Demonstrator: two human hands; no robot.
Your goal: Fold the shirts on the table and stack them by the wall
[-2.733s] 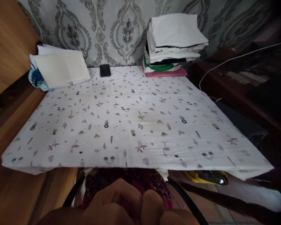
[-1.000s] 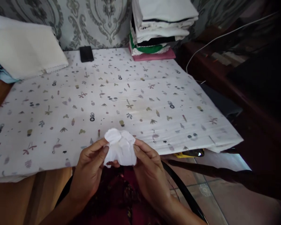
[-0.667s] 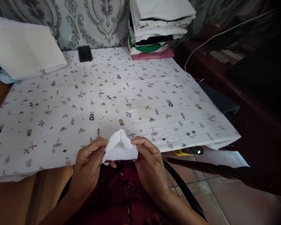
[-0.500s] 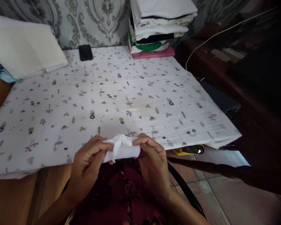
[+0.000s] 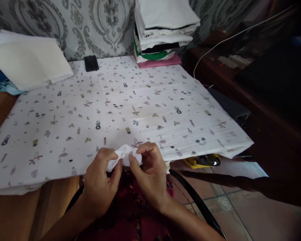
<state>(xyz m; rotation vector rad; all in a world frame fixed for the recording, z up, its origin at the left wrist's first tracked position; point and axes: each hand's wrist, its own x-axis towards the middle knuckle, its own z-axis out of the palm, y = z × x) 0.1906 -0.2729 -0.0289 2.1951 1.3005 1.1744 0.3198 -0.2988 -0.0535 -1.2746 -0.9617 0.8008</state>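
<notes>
A small white cloth (image 5: 124, 154), bunched and folded, is held between my two hands just over the front edge of the table. My left hand (image 5: 100, 179) pinches its left end with thumb and forefinger. My right hand (image 5: 150, 172) grips the right end, the thumb pressed on top and the fingers curled behind. What kind of cloth piece it is cannot be made out. Beneath and beyond the hands spreads a white cover (image 5: 115, 117) printed with small plants and birds.
Folded fabrics form a tall stack (image 5: 163, 36) at the back right. Cream folded cloth (image 5: 31, 63) lies at the back left, beside a black flat object (image 5: 91, 63). A pale cable (image 5: 223, 40) runs over dark furniture on the right. Something yellow and black (image 5: 202, 161) sits below the table edge.
The white cloth was stretched into a flat roll; now it is more crumpled. My hands have come closer together, and the right thumb now presses on the cloth. The view has shifted slightly.
</notes>
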